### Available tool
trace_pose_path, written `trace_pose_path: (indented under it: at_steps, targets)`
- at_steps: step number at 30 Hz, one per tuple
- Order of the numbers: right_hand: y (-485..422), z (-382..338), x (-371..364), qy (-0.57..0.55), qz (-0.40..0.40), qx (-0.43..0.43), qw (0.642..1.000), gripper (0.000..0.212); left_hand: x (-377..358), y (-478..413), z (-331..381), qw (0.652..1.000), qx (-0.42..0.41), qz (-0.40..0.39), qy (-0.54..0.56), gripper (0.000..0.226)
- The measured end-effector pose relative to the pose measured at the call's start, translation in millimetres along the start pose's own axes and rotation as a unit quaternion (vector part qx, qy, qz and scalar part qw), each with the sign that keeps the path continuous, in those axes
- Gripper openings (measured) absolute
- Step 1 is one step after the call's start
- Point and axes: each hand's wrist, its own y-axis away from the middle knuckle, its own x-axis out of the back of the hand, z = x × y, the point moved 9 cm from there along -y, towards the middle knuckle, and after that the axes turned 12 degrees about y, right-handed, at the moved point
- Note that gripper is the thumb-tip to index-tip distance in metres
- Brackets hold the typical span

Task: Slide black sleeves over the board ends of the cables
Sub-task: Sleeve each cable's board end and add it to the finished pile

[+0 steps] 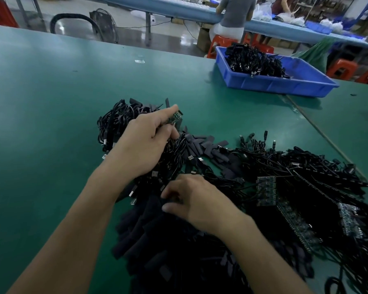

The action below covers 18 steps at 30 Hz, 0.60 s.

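My left hand (145, 143) grips a bundle of black cables (115, 122) and pinches a small green circuit board (174, 119) at the fingertips, held above the green table (51, 92). My right hand (196, 200) lies lower, its curled fingers picking at a heap of black sleeves (162, 247); what it pinches is hidden among them. More loose sleeves (208, 145) are scattered between the hands and a pile of cables with bare board ends (266, 190) at the right.
A blue plastic tray (285, 81) holding black cables stands at the back right of the table. A thin line runs diagonally across the table at the right (319, 128). A person sits on a red stool (219, 42) at another bench behind.
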Motion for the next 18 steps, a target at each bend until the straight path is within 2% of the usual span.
trace_pose_path:
  at_steps: [2,5,8,11,15,18]
  targets:
    - [-1,-5,-14,0.015,-0.010,0.016,1.000,0.023,1,1,2,1.000,-0.003,0.001,0.004,0.045]
    - [-1,-3,-22,-0.021,-0.010,0.011,1.000,0.018,-3,3,1,0.999,0.011,0.007,0.037,0.020]
    - [-1,2,-27,-0.049,-0.021,-0.002,0.999,0.010,-3,4,3,0.998,0.004,0.016,0.056,0.022]
    - [-1,5,-27,-0.072,-0.024,-0.011,0.997,0.011,0,6,6,0.998,-0.009,0.020,0.059,0.024]
    - [6,24,-8,-0.197,0.033,-0.057,0.978,0.013,-3,7,8,1.000,-0.018,0.004,0.017,0.021]
    - [14,46,5,-0.234,0.088,-0.111,0.962,0.019,-7,8,12,0.999,-0.038,-0.009,-0.032,0.013]
